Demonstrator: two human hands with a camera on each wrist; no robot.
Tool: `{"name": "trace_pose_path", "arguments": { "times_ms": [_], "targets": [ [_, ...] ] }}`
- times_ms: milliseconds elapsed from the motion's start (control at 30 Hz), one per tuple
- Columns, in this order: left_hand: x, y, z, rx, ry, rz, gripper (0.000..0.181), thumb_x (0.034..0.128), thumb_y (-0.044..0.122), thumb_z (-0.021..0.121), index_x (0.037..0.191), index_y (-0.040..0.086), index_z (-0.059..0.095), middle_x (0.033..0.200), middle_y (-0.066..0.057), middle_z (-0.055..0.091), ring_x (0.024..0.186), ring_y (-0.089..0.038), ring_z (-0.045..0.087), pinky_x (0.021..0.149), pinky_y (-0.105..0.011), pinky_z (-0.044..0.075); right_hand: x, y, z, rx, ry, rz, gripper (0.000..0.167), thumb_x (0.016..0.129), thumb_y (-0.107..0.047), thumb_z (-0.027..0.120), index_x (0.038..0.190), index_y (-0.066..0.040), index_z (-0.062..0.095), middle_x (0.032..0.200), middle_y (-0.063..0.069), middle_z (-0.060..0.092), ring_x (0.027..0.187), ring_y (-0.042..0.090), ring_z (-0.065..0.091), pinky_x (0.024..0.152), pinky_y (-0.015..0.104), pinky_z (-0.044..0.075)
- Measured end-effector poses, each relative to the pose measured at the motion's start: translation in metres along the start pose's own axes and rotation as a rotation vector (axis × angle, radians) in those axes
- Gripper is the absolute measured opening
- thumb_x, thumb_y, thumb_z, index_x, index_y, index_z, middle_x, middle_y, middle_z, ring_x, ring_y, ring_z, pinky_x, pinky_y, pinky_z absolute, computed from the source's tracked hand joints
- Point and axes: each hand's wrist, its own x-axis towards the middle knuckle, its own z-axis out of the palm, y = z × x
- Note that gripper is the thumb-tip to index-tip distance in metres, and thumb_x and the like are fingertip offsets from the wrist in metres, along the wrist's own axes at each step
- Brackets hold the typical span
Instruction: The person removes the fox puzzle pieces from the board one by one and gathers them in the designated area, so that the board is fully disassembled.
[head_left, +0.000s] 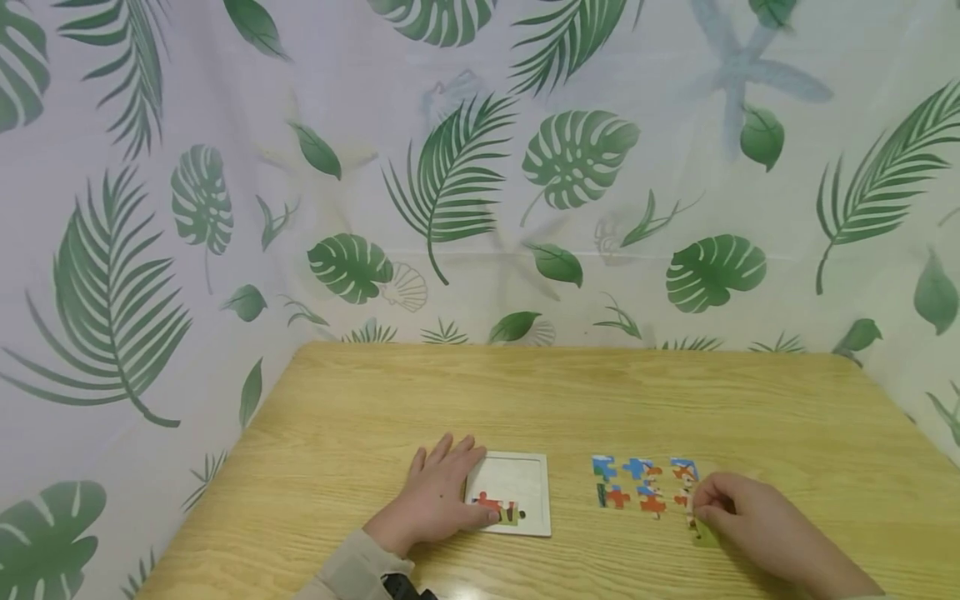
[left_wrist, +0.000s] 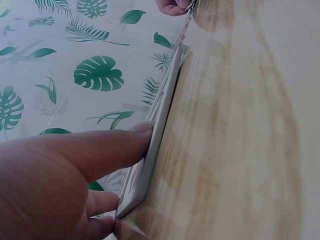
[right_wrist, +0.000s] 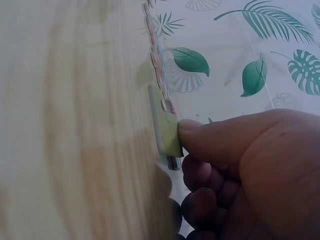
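Note:
My left hand (head_left: 437,500) rests over the left side of a white puzzle tray (head_left: 537,487), fingers extended and thumb lying across its lower part. Inside the tray, joined puzzle pieces (head_left: 510,512) in red and green lie along the bottom, partly covered by the thumb. To the right, my right hand (head_left: 757,521) pinches a jigsaw piece (right_wrist: 171,134) between thumb and fingers. That piece shows a light green face in the right wrist view and stands tilted near the tabletop. Several loose jigsaw pieces (head_left: 617,497) in blue, red and white lie just left of the right hand.
All of this is on a wooden table (head_left: 375,400) with a light yellow grain. Behind it and at the sides hangs a white curtain (head_left: 480,317) printed with green leaves. A dark band (head_left: 405,587) sits at the left wrist.

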Motion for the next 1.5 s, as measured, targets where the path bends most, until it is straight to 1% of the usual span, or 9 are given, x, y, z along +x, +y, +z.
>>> {"name": "trace_pose_path", "arguments": {
  "times_ms": [100, 200, 367, 533, 700, 800, 1000, 1267, 1500],
  "targets": [
    [0.0010, -0.0003, 0.0005, 0.000, 0.001, -0.004, 0.090, 0.0828, 0.054, 0.075, 0.156, 0.015, 0.041, 0.164, -0.010, 0.028, 0.153, -0.038, 0.012, 0.116, -0.067, 0.001, 0.0002, 0.0016, 0.0003, -0.012, 0.001, -0.016, 0.007, 0.100, -0.019, 0.065, 0.094, -0.015, 0.065, 0.078, -0.003, 0.056, 0.070, 0.010, 0.047, 0.063, 0.028, 0.040],
    [0.0021, -0.0015, 0.0016, -0.005, 0.004, -0.004, 0.090, 0.0824, 0.054, 0.075, 0.156, 0.015, 0.041, 0.164, -0.010, 0.028, 0.153, -0.038, 0.012, 0.116, -0.068, 0.001, 0.0010, 0.0014, 0.0005, -0.017, 0.010, -0.009, 0.008, 0.098, -0.020, 0.067, 0.092, -0.016, 0.065, 0.077, -0.003, 0.056, 0.069, 0.010, 0.047, 0.062, 0.028, 0.040],
    [0.0039, -0.0037, 0.0036, 0.000, 0.005, -0.003, 0.091, 0.0822, 0.056, 0.074, 0.156, 0.016, 0.041, 0.165, -0.009, 0.028, 0.153, -0.038, 0.012, 0.116, -0.068, 0.001, 0.0003, 0.0019, 0.0014, -0.039, 0.029, -0.029, 0.009, 0.097, -0.017, 0.068, 0.089, -0.016, 0.064, 0.077, -0.004, 0.056, 0.070, 0.010, 0.048, 0.063, 0.028, 0.041],
    [0.0025, -0.0015, 0.0025, 0.002, 0.000, 0.001, 0.090, 0.0822, 0.055, 0.075, 0.156, 0.015, 0.042, 0.164, -0.010, 0.028, 0.152, -0.039, 0.012, 0.115, -0.068, 0.002, -0.0026, 0.0048, 0.0016, -0.027, -0.003, -0.038, 0.009, 0.098, -0.018, 0.067, 0.090, -0.016, 0.063, 0.079, -0.005, 0.057, 0.070, 0.008, 0.049, 0.064, 0.027, 0.043],
    [-0.0004, 0.0028, 0.0017, -0.003, 0.000, 0.009, 0.091, 0.0826, 0.056, 0.075, 0.156, 0.014, 0.041, 0.164, -0.011, 0.028, 0.152, -0.040, 0.012, 0.115, -0.069, 0.002, -0.0046, 0.0063, -0.0011, -0.043, -0.020, -0.019, 0.007, 0.098, -0.017, 0.067, 0.092, -0.016, 0.064, 0.080, -0.005, 0.058, 0.070, 0.008, 0.049, 0.064, 0.027, 0.043],
    [-0.0007, 0.0030, 0.0016, -0.003, -0.001, 0.011, 0.091, 0.0830, 0.056, 0.075, 0.156, 0.014, 0.041, 0.164, -0.011, 0.028, 0.152, -0.040, 0.012, 0.115, -0.069, 0.002, -0.0040, 0.0061, -0.0017, -0.045, -0.023, -0.008, 0.006, 0.098, -0.016, 0.067, 0.092, -0.016, 0.064, 0.080, -0.005, 0.059, 0.069, 0.008, 0.049, 0.064, 0.027, 0.043],
    [-0.0004, -0.0006, 0.0012, -0.007, 0.000, 0.001, 0.090, 0.0830, 0.054, 0.075, 0.156, 0.014, 0.041, 0.164, -0.011, 0.028, 0.152, -0.039, 0.012, 0.115, -0.068, 0.002, -0.0003, 0.0066, 0.0007, -0.023, -0.030, -0.033, 0.007, 0.098, -0.019, 0.067, 0.093, -0.015, 0.064, 0.080, -0.004, 0.059, 0.069, 0.008, 0.048, 0.063, 0.027, 0.042],
    [-0.0014, -0.0040, 0.0017, -0.039, -0.011, 0.002, 0.091, 0.0838, 0.056, 0.073, 0.156, 0.013, 0.041, 0.165, -0.010, 0.026, 0.153, -0.039, 0.010, 0.115, -0.068, 0.000, -0.0025, 0.0024, 0.0007, -0.006, 0.013, -0.037, 0.008, 0.098, -0.022, 0.068, 0.094, -0.016, 0.064, 0.081, -0.004, 0.058, 0.072, 0.009, 0.048, 0.064, 0.027, 0.041],
    [-0.0010, -0.0045, -0.0020, -0.055, -0.034, 0.014, 0.095, 0.0832, 0.059, 0.074, 0.157, 0.012, 0.038, 0.166, -0.010, 0.023, 0.153, -0.038, 0.007, 0.116, -0.066, -0.002, -0.0032, -0.0005, 0.0014, 0.002, 0.053, -0.001, 0.011, 0.098, -0.026, 0.068, 0.097, -0.015, 0.065, 0.083, -0.002, 0.057, 0.076, 0.011, 0.048, 0.065, 0.028, 0.040]
  ]
}}
